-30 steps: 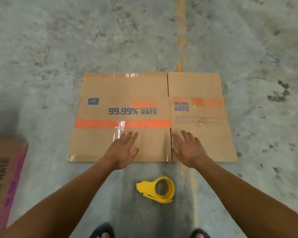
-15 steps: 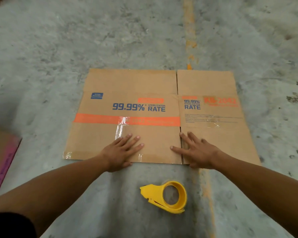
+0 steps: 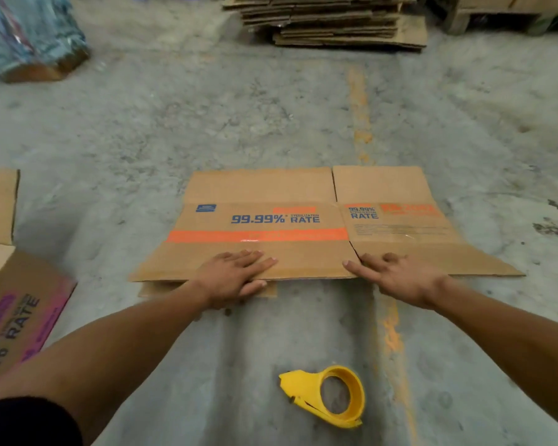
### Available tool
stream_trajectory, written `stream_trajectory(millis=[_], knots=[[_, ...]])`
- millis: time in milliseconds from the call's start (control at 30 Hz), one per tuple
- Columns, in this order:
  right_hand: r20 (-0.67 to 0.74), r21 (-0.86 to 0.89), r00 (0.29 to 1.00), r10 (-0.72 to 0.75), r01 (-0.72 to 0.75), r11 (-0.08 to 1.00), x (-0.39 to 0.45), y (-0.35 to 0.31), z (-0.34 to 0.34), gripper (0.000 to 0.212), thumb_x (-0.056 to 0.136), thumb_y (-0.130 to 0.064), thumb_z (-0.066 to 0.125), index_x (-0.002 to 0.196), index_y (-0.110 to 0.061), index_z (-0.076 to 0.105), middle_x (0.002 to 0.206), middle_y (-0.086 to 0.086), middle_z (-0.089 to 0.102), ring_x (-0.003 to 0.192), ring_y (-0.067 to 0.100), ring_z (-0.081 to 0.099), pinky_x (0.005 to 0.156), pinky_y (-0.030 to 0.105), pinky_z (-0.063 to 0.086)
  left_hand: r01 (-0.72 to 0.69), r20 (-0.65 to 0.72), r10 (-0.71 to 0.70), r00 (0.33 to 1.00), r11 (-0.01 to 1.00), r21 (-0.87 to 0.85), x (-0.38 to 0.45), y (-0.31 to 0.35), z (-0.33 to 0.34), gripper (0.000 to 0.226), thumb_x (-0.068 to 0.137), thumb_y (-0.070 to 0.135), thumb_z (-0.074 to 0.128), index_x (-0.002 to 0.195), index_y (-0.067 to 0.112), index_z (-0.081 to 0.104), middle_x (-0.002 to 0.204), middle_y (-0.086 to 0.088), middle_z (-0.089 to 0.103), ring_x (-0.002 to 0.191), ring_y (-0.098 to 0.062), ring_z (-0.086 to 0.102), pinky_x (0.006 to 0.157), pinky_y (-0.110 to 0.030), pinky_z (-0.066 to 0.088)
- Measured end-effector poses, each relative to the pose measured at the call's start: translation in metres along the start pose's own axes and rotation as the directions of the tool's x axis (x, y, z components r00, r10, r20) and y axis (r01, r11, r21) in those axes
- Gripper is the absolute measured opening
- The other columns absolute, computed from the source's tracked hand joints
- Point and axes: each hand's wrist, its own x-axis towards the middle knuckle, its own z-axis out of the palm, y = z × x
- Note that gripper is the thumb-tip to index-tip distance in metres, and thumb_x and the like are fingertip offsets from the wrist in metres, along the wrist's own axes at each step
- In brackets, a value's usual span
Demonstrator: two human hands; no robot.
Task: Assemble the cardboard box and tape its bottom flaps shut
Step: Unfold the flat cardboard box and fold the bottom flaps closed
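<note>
A flattened brown cardboard box (image 3: 271, 191), printed "99.99% RATE" with an orange stripe, lies on the concrete floor in front of me. Its near edge is raised a little, and a lower layer shows beneath it on the left. My left hand (image 3: 232, 278) holds the near edge of the wide left flap, fingers on top and thumb at the edge. My right hand (image 3: 400, 281) grips the near edge of the narrower right flap beside the slit, with the index finger stretched out. A yellow tape dispenser (image 3: 329, 397) rests on the floor nearer to me, between my arms.
An assembled box with pink print (image 3: 16, 304) stands at the left edge, flaps up. A stack of flattened cardboard (image 3: 335, 24) lies at the back, a plastic-wrapped bundle (image 3: 23, 37) at the back left. A worn yellow floor line (image 3: 358, 101) runs away from me.
My view has tilted up, so the far stacks now show. Both hands went from lying flat on the box to gripping its near edge, which has lifted off the lower layer.
</note>
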Motion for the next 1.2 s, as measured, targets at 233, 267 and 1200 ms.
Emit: stream_trajectory(millis=[233, 267, 1200], knots=[[-0.227, 0.032, 0.957, 0.180, -0.177, 0.984, -0.005, 0.020, -0.090, 0.057, 0.100, -0.028, 0.034, 0.152, -0.035, 0.011, 0.142, 0.000, 0.051, 0.107, 0.034, 0.063, 0.075, 0.036, 0.043, 0.481, -0.460, -0.475, 0.750, 0.870, -0.114, -0.006, -0.029, -0.051, 0.075, 0.092, 0.070, 0.018, 0.153, 0.026, 0.018, 0.162, -0.007, 0.015, 0.149, -0.027, 0.011, 0.115, -0.051, -0.011], [-0.275, 0.049, 0.937, 0.214, -0.208, 0.977, -0.007, 0.022, -0.100, 0.055, 0.099, -0.029, 0.035, 0.150, -0.036, 0.015, 0.139, -0.002, 0.053, 0.102, 0.034, 0.065, 0.073, 0.036, 0.043, 0.540, -0.468, -0.575, 0.671, 0.812, -0.222, -0.006, -0.029, -0.056, 0.079, 0.091, 0.070, 0.024, 0.154, 0.027, 0.005, 0.163, -0.008, -0.002, 0.150, -0.029, -0.004, 0.112, -0.052, -0.018], [-0.584, 0.590, 0.533, 0.612, -0.238, 0.772, -0.109, 0.108, -0.132, 0.082, 0.096, -0.008, 0.047, 0.148, -0.053, 0.002, 0.105, 0.011, 0.069, 0.068, 0.031, 0.060, 0.062, 0.036, 0.041, -0.066, -0.214, -0.707, 0.674, 0.231, -0.971, 0.038, -0.036, -0.303, 0.096, 0.094, -0.004, 0.046, 0.147, 0.047, -0.015, 0.157, 0.005, 0.026, 0.129, -0.031, 0.048, 0.085, -0.043, 0.055]])
